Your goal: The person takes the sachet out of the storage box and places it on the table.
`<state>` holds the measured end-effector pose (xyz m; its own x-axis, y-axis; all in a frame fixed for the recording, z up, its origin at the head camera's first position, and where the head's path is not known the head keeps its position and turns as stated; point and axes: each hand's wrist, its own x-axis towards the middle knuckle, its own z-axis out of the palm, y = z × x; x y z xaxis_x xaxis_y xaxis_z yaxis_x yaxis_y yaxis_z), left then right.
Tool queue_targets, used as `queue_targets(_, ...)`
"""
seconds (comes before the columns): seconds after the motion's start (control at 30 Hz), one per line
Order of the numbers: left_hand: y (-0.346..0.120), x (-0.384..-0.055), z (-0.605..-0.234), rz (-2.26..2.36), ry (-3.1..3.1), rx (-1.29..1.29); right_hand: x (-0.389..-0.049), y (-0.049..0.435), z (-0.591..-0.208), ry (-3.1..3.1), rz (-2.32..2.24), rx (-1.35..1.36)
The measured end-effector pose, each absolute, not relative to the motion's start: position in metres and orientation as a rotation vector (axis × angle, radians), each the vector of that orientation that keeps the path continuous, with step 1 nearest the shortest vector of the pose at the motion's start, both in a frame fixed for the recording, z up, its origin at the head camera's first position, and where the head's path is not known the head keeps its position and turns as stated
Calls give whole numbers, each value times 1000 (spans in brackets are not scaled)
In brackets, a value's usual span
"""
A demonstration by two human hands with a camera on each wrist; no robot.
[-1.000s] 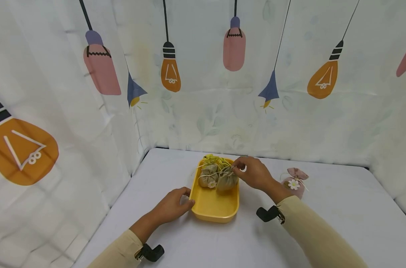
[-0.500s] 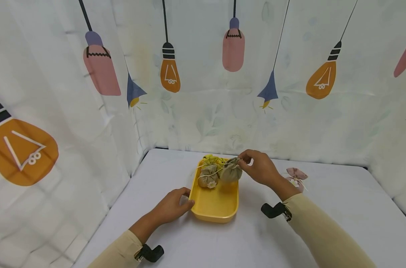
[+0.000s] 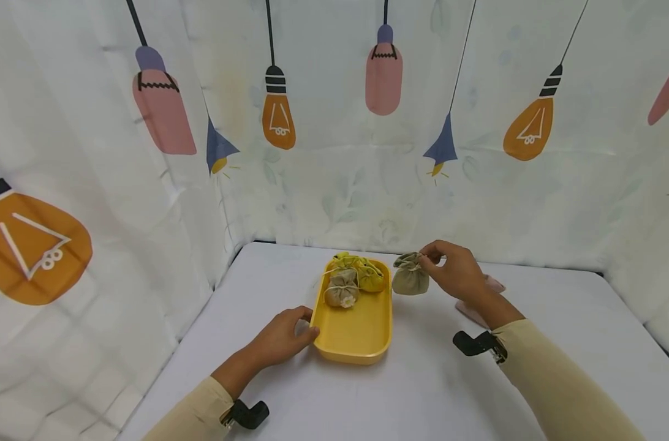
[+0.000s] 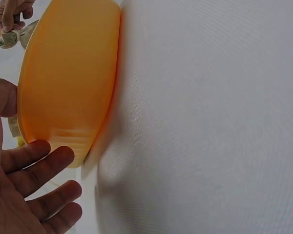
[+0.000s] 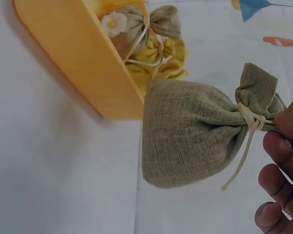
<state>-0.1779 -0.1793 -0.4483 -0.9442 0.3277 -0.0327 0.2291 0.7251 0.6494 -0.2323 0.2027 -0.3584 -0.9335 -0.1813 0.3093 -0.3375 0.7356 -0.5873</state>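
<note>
My right hand [image 3: 454, 269] pinches the gathered neck of a grey-green drawstring pouch [image 3: 410, 280], which hangs beside the right rim of a yellow tray [image 3: 352, 334]. In the right wrist view the pouch [image 5: 190, 131] shows a plump cloth body and a pale cord tied round its neck. My left hand [image 3: 282, 338] holds the tray's left side, thumb at the rim; in the left wrist view its other fingers [image 4: 44, 168] spread near the outer wall. Inside the tray's far end lie a beige pouch [image 3: 341, 285] with a white flower and yellow pouch cloth [image 3: 370, 277].
A pink pouch [image 3: 472, 312] lies on the white table [image 3: 400, 398], partly hidden behind my right hand and wrist. Beyond the table's back edge hangs a white curtain [image 3: 323, 190] printed with lamps.
My right hand has lifted the grey-green pouch out of the tray and carried it to the right, uncovering more yellow cloth. The left hand has stayed at the tray.
</note>
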Motion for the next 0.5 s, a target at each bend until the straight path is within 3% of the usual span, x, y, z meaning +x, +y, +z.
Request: queue_targets(0.5,-179,-178,-449,1020,2780,441,-227,244,-364,-2722,941,345)
